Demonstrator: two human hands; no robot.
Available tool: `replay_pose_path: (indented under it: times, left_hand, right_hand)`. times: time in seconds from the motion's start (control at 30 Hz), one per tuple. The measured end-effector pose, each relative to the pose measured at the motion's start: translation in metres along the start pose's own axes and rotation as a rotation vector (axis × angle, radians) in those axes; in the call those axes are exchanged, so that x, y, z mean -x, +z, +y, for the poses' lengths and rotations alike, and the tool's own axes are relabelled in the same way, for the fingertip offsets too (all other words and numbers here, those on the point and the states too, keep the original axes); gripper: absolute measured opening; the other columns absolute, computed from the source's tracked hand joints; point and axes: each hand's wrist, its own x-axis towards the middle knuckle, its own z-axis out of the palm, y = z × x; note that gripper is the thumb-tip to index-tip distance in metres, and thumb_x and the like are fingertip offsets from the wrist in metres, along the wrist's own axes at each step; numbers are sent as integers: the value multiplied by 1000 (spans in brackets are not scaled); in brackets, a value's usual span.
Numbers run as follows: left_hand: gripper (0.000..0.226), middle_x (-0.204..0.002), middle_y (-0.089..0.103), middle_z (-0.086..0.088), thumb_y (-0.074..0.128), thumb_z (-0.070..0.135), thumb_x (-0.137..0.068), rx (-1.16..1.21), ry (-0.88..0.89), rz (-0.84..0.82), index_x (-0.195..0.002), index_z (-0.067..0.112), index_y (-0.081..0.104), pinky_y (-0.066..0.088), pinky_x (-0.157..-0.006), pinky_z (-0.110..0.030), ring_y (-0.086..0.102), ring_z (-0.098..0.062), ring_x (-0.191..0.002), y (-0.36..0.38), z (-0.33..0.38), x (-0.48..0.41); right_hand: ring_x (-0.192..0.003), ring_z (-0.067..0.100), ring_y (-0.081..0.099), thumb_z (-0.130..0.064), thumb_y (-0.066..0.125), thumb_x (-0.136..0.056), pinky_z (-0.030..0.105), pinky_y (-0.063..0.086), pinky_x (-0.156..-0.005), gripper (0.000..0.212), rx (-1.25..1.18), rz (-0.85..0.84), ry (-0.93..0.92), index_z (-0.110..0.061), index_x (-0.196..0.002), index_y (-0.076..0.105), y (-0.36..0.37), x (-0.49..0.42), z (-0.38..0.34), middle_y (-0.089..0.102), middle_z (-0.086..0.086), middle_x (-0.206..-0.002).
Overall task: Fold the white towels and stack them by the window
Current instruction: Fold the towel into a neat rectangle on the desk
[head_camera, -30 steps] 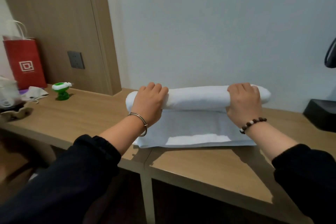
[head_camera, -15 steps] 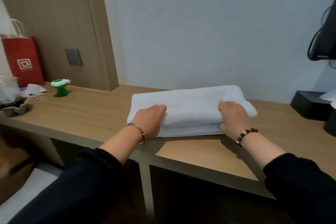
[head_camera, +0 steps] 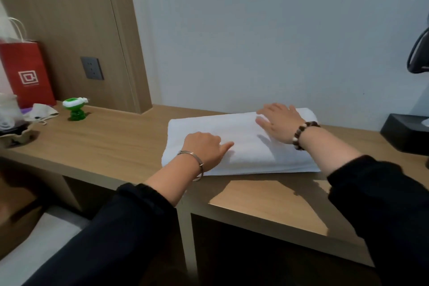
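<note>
While both hands lie on the folded towel point(head_camera: 241, 146), I judge it soft, light and thick, several layers deep. It sits on the bench point(head_camera: 104, 144), its far edge close to the wall. My right hand point(head_camera: 281, 123) is spread flat with straight fingers, pressing the towel's far right end. My left hand point(head_camera: 204, 148) rests on the near left part, thumb stretched toward the middle. Its fingers bend away past the knuckles, so I cannot tell whether they pinch cloth or only press. Lifted by one corner, I expect the layers would sag and fall open. I would take it at both short ends, fingers slid underneath and thumbs on top, clamping every layer. The cloth looks unlikely to slip in the hand, though the whole bundle may slide on the smooth wood. No window shows here.
</note>
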Motion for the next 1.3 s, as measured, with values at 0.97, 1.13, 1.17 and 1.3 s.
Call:
replay_pose_path:
  times: [0.97,1.13,1.17,1.3]
  left_hand:
    - [59,-160,-7,5,20,60,-96,-149,-143,-324,-146,49,-9,1,-111,-65,-6,-28,-147,36,-75,-107]
    - [59,-149,30,-12,36,21,-94,-10,-311,-312,-149,17,17,23,-108,-55,30,-37,-136,16,-29,-94]
    - [59,-147,32,-14,37,16,-92,67,-306,-295,-148,12,18,29,-106,-52,35,-38,-133,18,-22,-88]
    - [56,-156,16,-12,28,20,-98,283,-252,-252,-151,16,11,21,-113,-49,24,-31,-141,22,-28,-67]
  right_hand:
    - [-130,28,44,-25,27,-104,32,34,-103,42,-318,-115,185,-7,-131,53,30,-21,26,47,12,-143]
    - [-91,35,55,-10,22,-100,35,35,-68,25,-303,-17,241,-5,-105,46,35,-2,-45,59,22,-114]
    - [-85,32,51,-13,21,-100,34,34,-68,23,-366,-44,247,-5,-100,43,33,0,-52,58,21,-111]
    - [-77,24,51,-27,25,-99,29,37,-60,49,-938,-116,266,-2,-108,65,30,15,-45,67,13,-113]
